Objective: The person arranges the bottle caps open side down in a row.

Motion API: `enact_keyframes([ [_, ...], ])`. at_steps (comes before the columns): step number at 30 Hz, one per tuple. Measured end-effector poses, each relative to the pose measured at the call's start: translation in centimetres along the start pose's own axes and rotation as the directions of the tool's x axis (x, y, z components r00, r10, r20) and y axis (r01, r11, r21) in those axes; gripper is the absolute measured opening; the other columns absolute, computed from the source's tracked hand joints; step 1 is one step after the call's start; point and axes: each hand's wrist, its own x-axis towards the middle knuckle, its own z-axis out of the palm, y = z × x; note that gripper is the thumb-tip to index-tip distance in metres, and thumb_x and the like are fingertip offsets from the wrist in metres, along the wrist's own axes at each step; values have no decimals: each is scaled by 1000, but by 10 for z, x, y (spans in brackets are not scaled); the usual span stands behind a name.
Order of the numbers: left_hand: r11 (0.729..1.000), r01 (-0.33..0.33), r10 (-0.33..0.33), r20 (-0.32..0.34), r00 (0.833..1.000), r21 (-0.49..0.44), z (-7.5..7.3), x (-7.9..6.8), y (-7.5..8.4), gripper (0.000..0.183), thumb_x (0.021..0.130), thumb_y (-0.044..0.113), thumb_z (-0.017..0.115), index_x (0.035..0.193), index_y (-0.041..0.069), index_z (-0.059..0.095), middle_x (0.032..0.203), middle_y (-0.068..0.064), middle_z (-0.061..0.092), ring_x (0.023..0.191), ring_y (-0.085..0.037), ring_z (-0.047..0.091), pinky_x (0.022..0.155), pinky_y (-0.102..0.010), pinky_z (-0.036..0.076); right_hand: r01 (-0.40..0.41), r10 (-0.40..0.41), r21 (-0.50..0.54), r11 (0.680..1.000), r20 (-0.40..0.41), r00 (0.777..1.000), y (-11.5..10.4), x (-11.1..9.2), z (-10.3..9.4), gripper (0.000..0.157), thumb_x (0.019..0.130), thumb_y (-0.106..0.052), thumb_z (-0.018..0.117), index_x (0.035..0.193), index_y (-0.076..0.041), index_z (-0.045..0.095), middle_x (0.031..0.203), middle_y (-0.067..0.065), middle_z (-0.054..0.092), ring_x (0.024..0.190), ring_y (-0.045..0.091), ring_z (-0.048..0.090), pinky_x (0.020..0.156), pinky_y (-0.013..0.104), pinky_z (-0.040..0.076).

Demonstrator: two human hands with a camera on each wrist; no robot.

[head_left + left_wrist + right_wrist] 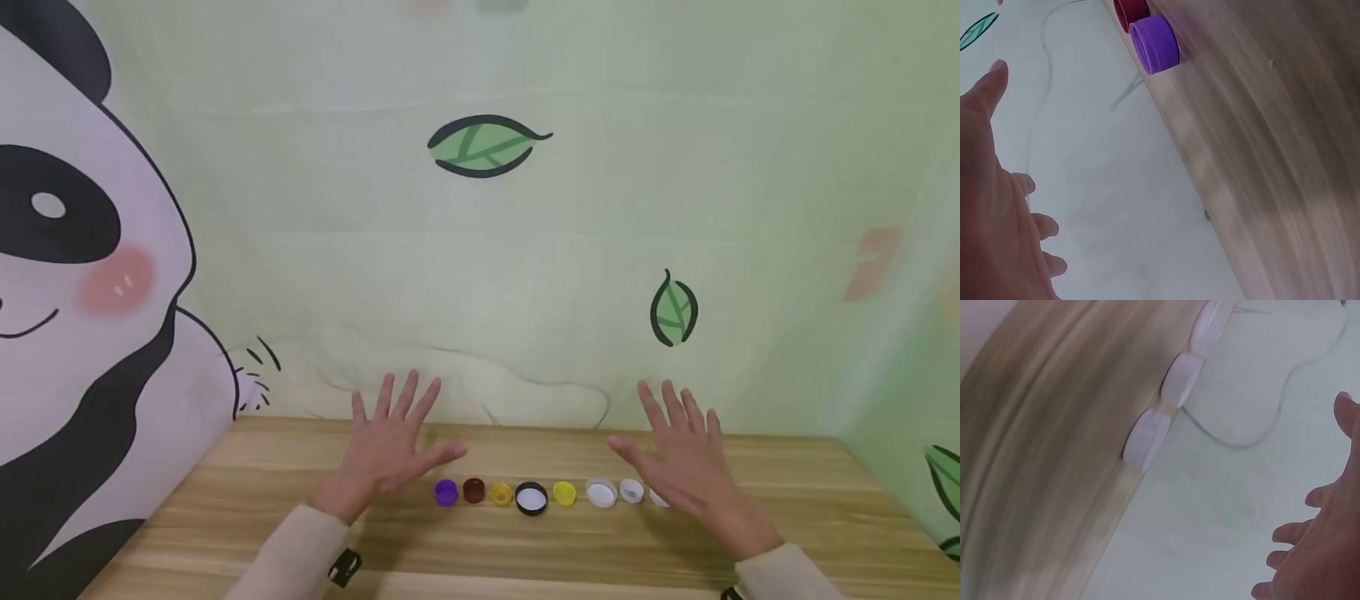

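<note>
A row of bottle caps runs across the wooden table between the hands. From the left come a purple cap (446, 492), a dark red cap (474, 490), an orange-yellow cap (502, 494), a black-rimmed cap with a white inside (531, 498) and a yellow cap (564, 493). White caps (602, 492) follow on the right, the last partly hidden behind the right hand. My left hand (389, 454), fingers spread, is raised beside the purple cap and holds nothing. The right hand (686, 467) is likewise spread and empty, over the row's right end. In the left wrist view the purple cap (1155, 45) shows ridged sides.
The wooden table (480, 546) ends at a pale green backdrop (562, 250) printed with leaves and a large panda (97, 208) at the left. A dark band (345, 567) sits at the left sleeve.
</note>
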Motion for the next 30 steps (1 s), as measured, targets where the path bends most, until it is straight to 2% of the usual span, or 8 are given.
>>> enact_keyframes([
  [9, 1000, 21, -21, -16, 1000, 13, -2, -4, -3, 101, 93, 81, 53, 170, 20, 27, 175, -17, 13, 159, -49, 4, 112, -83, -2, 7, -5, 84, 996, -31, 1000, -24, 6, 9, 90, 103, -60, 57, 166, -2, 29, 167, 35, 23, 153, 58, 14, 115, 79, 7],
  [19, 999, 38, -39, -44, 998, -36, -5, -12, 0, 100, 92, 77, 60, 168, 18, 31, 175, -18, 15, 158, -50, 6, 112, -84, 0, 26, -17, 194, 981, -47, 999, -51, 6, 25, 86, 103, -55, 60, 165, -2, 32, 166, 34, 28, 153, 58, 18, 116, 79, 10],
  [25, 996, 45, -50, -71, 996, -78, -8, -10, 3, 101, 91, 77, 61, 169, 19, 31, 175, -17, 15, 159, -49, 7, 112, -84, 2, 22, -6, 265, 964, -59, 998, -66, 12, 31, 86, 104, -54, 60, 166, -3, 30, 168, 32, 26, 154, 55, 17, 119, 74, 10],
  [30, 993, 50, -58, -78, 995, -106, -13, -8, 4, 102, 91, 76, 63, 169, 20, 31, 175, -17, 15, 159, -49, 7, 111, -85, 2, 15, -5, 307, 952, -34, 999, -79, 19, 30, 87, 104, -55, 59, 167, -3, 27, 170, 30, 23, 156, 53, 14, 120, 74, 10],
])
